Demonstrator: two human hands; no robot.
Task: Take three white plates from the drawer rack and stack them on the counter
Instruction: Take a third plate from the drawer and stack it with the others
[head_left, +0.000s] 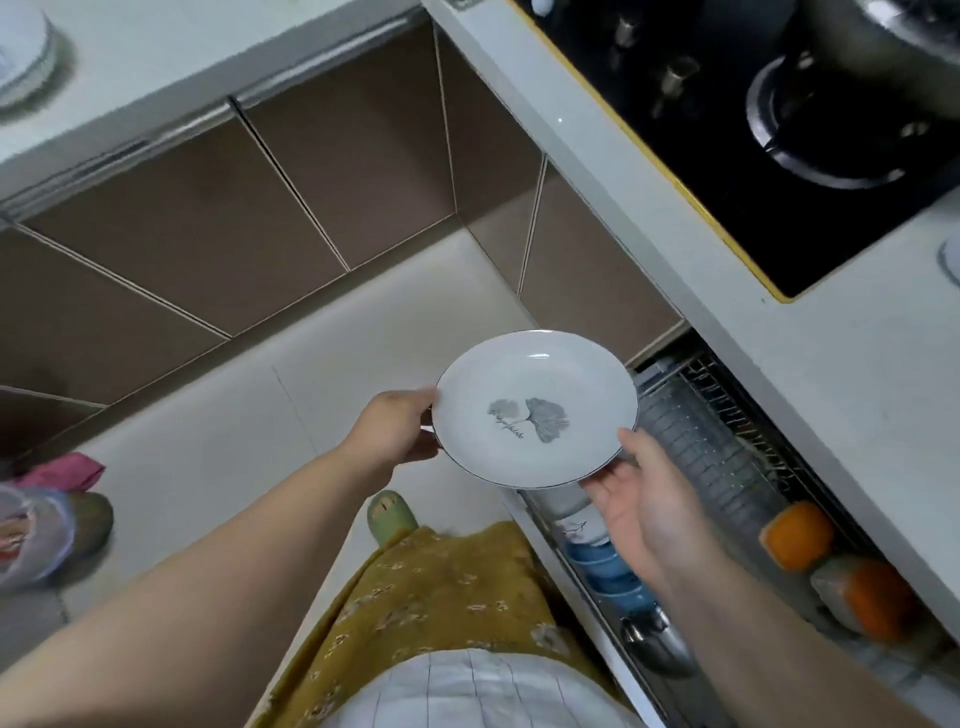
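Head view: a white plate (535, 410) with a grey leaf print is held face up over the floor, just beside the open drawer rack (727, 467). The left hand (395, 428) grips its left rim, fingers tucked underneath; the right hand (636, 499) cups the near right edge from below, thumb on top. Both hands are clamped on this one plate. Blue bowls (608, 566) and orange-topped items (797, 535) sit in the rack. A stack of plates (23, 52) rests on the table (171, 57) at far left. A black stove (779, 119) sits in the table above the drawer.
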